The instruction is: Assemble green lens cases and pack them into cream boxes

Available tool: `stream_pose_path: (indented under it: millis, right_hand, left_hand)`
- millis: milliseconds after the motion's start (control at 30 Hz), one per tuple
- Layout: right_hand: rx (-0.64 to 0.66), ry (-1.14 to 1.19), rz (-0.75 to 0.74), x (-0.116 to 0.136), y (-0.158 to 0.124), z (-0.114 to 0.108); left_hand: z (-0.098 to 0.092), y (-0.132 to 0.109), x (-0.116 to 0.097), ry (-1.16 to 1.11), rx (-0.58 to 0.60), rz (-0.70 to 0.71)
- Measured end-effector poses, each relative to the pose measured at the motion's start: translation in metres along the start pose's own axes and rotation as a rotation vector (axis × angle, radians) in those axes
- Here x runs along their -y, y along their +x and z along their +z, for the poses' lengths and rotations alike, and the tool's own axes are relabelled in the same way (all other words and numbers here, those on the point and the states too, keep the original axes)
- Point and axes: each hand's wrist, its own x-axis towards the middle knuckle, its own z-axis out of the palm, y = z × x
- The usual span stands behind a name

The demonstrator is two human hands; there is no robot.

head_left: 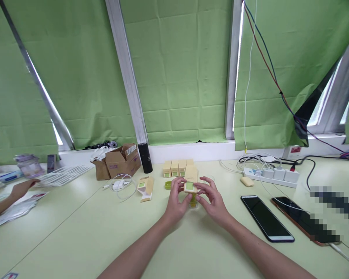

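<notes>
Between my two hands is a small cream box (pixel 189 186) with a green label, its flap standing up at the back. My left hand (pixel 177 201) has its fingertips on the box's left side, and my right hand (pixel 215 204) touches its right side. Just below the box, by both thumbs, sits a small clear container with yellow-green contents (pixel 193 202); how far it is inside the box I cannot tell. A small green item (pixel 168 185) lies left of my left hand. Behind stand several similar cream boxes (pixel 175 168) in a row.
An opened cream box (pixel 145 188) and a white charger with cable (pixel 120 184) lie to the left. Behind are a cardboard carton (pixel 120 164) and a black bottle (pixel 145 158). Two phones (pixel 266 217) and a power strip (pixel 267 176) are right. Another person's hand (pixel 23 190) is far left.
</notes>
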Motion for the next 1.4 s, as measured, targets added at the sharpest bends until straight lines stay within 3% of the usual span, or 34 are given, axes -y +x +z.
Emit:
stream_pose_path:
  millis: [167, 367, 633, 1033, 1200, 1300, 1400]
  right_hand:
    - [0.04, -0.059, -0.012, -0.002, -0.002, 0.001]
    - [0.072, -0.153, -0.014, 0.003, -0.006, 0.002]
    - [0.114, -0.223, -0.111, 0.007, -0.011, 0.004]
    - [0.248, -0.299, -0.26, 0.021, -0.014, 0.005]
    - [0.188, -0.398, -0.275, 0.013, -0.011, 0.005]
    - [0.141, -0.54, -0.187, 0.003, -0.011, 0.005]
    - [0.174, -0.645, -0.031, -0.008, -0.012, 0.005]
  left_hand:
    - [0.0, -0.001, 0.0, 0.137, -0.016, 0.028]
    - [0.001, 0.0, 0.0, 0.148, -0.019, 0.009]
    - [0.0, 0.002, 0.003, 0.097, -0.104, -0.058]
    - [-0.004, 0.009, 0.005, 0.216, -0.246, -0.149]
    - [-0.01, 0.014, 0.018, 0.106, -0.264, -0.194]
    - [-0.014, 0.016, 0.025, 0.034, -0.27, -0.241]
    - [-0.018, 0.017, 0.032, -0.002, -0.266, -0.292]
